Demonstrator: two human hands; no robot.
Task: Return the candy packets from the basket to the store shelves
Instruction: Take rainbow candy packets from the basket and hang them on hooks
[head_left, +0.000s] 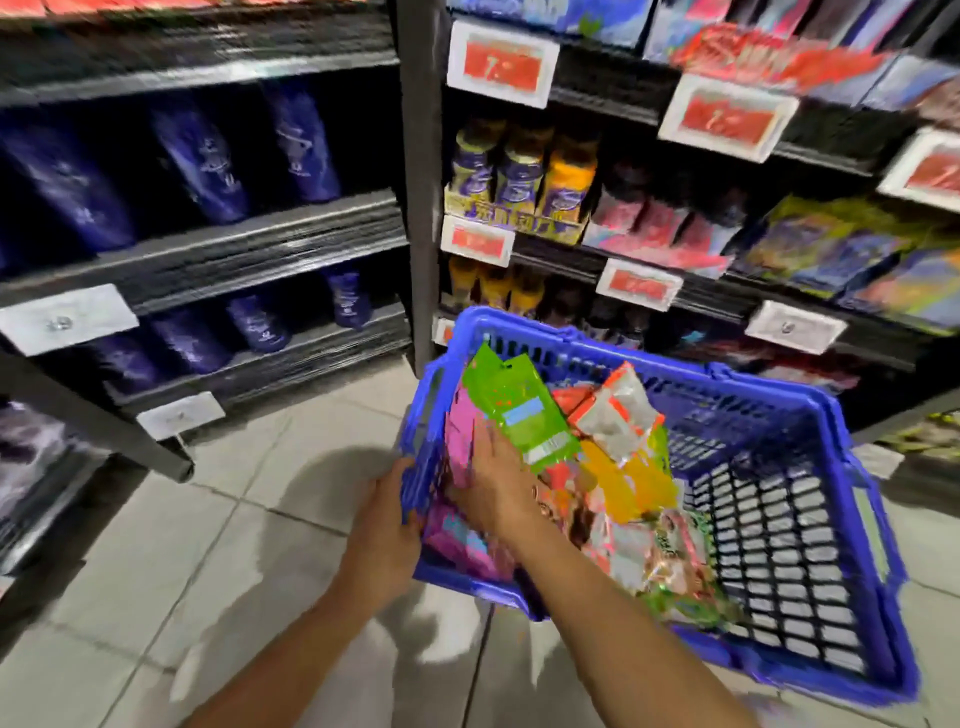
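Observation:
A blue plastic basket (779, 545) sits tilted in front of me, its left half heaped with several candy packets. My left hand (387, 525) grips the basket's left rim from outside. My right hand (493, 483) reaches inside the basket, its fingers on a pink packet (460, 436) just under a green packet (519, 405). I cannot tell whether the fingers curl round a packet. An orange-white packet (615, 410) and a yellow one (628, 483) lie to the right of the hand.
Dark shelves (649, 270) with candy bags, bottles and red price tags (501, 65) rise behind the basket. A second shelf unit (208, 249) at left holds dark blue pouches. Pale floor tiles (182, 571) lie below.

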